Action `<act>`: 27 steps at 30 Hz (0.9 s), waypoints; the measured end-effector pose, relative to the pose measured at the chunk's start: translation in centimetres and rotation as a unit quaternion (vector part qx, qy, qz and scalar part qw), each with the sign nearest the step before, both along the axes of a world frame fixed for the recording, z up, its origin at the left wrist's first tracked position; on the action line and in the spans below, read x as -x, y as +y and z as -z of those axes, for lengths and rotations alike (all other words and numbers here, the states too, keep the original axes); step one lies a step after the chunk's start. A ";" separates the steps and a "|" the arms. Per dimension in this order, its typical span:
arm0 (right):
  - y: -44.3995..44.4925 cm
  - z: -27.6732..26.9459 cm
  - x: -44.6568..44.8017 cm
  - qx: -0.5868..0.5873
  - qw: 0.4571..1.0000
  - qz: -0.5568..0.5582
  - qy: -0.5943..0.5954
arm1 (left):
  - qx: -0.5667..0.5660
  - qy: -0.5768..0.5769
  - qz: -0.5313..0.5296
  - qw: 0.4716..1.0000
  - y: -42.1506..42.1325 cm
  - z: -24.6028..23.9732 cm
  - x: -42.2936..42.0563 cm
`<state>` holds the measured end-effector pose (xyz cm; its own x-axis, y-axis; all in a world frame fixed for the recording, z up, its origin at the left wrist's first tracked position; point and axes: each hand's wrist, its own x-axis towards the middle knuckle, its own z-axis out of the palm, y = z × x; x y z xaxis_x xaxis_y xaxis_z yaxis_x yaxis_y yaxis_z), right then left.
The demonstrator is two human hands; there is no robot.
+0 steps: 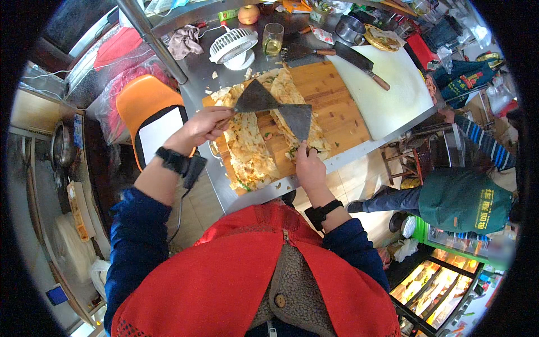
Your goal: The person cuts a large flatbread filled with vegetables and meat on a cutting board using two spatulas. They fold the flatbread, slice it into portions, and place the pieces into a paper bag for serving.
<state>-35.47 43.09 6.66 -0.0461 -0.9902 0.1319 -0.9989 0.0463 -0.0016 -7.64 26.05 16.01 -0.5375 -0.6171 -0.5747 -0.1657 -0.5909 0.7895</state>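
Observation:
My left hand grips the handle of a wide-bladed metal scraper. Its triangular blade points right and lies over the upper part of the filled flatbread strips. In my right hand is a second metal scraper, its blade pointing away from me across the right strip. The two blades come together or overlap near their corners. A browned left flatbread strip and a right flatbread strip, with green bits in them, lie on a wooden cutting board. The blades partly hide both.
Right of the wood lies a white cutting board with a cleaver on it. Behind stand a white fan, a glass of liquid and a metal pot. An orange chair is left; a person in a green apron is right.

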 end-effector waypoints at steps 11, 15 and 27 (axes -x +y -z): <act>4.8 -3.9 4.3 0.099 0.988 0.046 -0.109 | 0.042 -0.075 -0.023 0.996 -1.9 4.6 6.8; 5.9 -1.7 4.5 0.097 0.985 0.026 -0.138 | 0.013 -0.083 -0.035 0.996 -1.9 5.3 6.8; 5.9 -2.5 5.3 0.058 0.985 0.029 -0.159 | 0.036 -0.076 -0.035 0.996 -1.1 3.9 6.6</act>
<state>-40.80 49.03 9.19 -0.1604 -0.9636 0.2140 -0.9425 0.0851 -0.3231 -14.19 24.98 12.15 -0.4011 -0.6925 -0.5996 -0.2470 -0.5486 0.7988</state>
